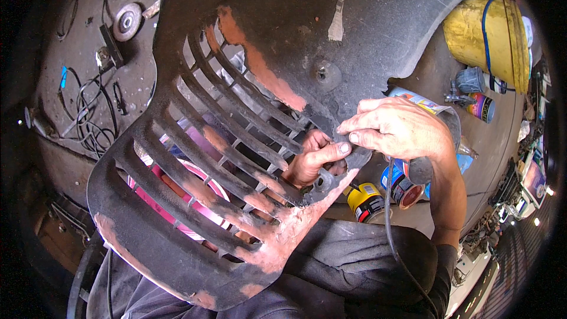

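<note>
A large black plastic panel [401, 6] with a slatted grille [218, 130] and patches of pink filler [260, 68] rests over my lap [348, 260]. My left hand [310, 159] reaches from behind the grille and grips its right edge, thumb on top. My right hand [401, 130] lies over that same edge, fingertips closed together on the dark plastic just above my left thumb; anything under them is hidden. A grey cable [388, 218] hangs down below my right hand.
At left lie a tangle of cords [91, 115], a power strip [111, 44] and a round disc [127, 22]. On the right stand a yellow container [478, 38], several cans [363, 201] and other clutter. A pink round container [147, 195] shows beneath the grille.
</note>
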